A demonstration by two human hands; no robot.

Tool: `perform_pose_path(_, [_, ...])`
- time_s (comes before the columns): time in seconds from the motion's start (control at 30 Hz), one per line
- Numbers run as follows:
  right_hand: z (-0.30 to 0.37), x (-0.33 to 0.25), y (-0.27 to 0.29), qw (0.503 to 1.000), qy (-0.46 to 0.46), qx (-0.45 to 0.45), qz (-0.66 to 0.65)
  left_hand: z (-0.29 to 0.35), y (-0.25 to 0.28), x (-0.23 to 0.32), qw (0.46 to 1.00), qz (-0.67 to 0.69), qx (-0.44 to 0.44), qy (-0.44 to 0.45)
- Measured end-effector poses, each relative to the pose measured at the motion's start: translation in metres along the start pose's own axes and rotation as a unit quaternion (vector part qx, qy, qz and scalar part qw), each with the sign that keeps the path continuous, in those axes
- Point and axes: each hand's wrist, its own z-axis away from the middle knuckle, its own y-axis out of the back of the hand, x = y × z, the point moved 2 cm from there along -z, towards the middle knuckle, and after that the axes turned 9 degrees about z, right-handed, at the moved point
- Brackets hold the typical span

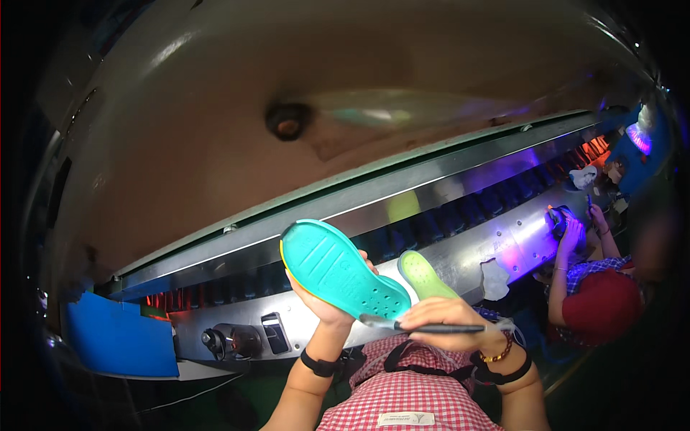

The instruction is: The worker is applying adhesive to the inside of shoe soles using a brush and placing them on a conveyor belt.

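My left hand (327, 305) holds up a teal shoe sole (338, 271) with a yellow edge, its grooved underside facing me. My right hand (449, 316) grips a thin dark brush (431, 327) whose tip touches the sole's lower right end. A light green sole (424, 276) lies just behind my right hand on the metal ledge of the conveyor machine (474, 251). Both wrists wear dark bands, and the right one also has a beaded bracelet.
A long metal conveyor machine runs diagonally, with a dark belt (445, 215) and orange glow inside. A blue panel (118, 341) and a round knob (215, 341) sit at the left. Another person (600, 287) in a checked shirt works at the right under purple light.
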Motion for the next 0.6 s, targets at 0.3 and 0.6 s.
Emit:
perform_pose_path(0.3, [-0.002, 0.003, -0.001, 1.0, -0.004, -0.015, 0.014, -0.002, -0.002, 0.011, 0.999, -0.031, 0.006, -0.015])
perform_pose_path(0.6, [-0.003, 0.001, -0.002, 0.998, -0.019, -0.039, -0.039, 0.004, -0.006, 0.021, 0.997, -0.06, -0.038, -0.003])
